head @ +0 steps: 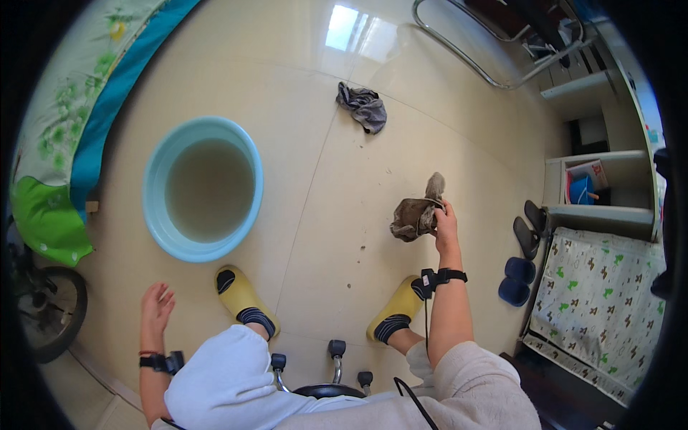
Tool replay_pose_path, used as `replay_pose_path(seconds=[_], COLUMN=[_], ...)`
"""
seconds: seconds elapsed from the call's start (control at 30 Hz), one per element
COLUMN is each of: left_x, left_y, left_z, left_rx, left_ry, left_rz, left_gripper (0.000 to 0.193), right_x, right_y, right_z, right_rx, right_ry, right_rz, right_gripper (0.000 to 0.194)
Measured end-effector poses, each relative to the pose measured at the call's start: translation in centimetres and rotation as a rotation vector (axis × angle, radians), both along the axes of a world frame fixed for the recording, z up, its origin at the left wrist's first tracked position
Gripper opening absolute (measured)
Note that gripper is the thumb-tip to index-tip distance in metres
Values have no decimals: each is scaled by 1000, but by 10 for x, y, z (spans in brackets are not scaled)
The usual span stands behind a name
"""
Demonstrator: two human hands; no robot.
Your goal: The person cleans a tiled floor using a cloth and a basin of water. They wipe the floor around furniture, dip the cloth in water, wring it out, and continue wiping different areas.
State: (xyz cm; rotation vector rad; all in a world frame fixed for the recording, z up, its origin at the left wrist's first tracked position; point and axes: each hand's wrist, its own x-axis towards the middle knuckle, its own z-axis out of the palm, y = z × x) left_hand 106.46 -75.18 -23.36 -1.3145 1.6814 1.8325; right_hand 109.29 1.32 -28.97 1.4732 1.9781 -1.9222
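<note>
Above the tiled floor on the right, my right hand (pixel 446 223) grips a crumpled, dirty grey-brown cloth (pixel 411 217); part of it sticks up past the fingers. My left hand (pixel 157 303) is held out at the lower left with its fingers apart and nothing in it, below a light blue plastic basin (pixel 257 188) of murky water. A second grey cloth with dark stripes (pixel 364 107) lies bunched on the floor at the upper middle. Small bits of dirt (pixel 363 248) are scattered between the cloths and my feet.
My feet wear yellow shoes (pixel 244 295). A wheeled stool base (pixel 336 371) stands beneath me. At left are a draped bed edge (pixel 113 113) and a wheel (pixel 64 317). At right are slippers (pixel 525 237), an open shelf (pixel 602 214) and a patterned cover (pixel 596 301); a metal-framed chair (pixel 457 54) stands at the top.
</note>
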Motion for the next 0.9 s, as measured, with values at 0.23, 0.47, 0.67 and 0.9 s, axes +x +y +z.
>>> replay_pose_path(seconds=[0.23, 0.47, 0.67, 0.9], left_x=[-14, 1, 10, 19], left_y=[82, 58, 45, 49], left_z=[-29, -28, -27, -33], left_rx=[210, 82, 51, 57], left_ry=[53, -37, -21, -87], left_rz=[-58, -104, -135, -130], left_gripper=[28, 33, 24, 17], right_x=[-98, -166, -98, -37], right_y=[-40, -110, -150, -190], right_z=[-47, -64, -59, -23], right_rx=[455, 779, 1004, 465], right_ry=[-615, -359, 185, 121], right_rz=[153, 503, 1080, 1326], right_gripper=[95, 65, 44, 37])
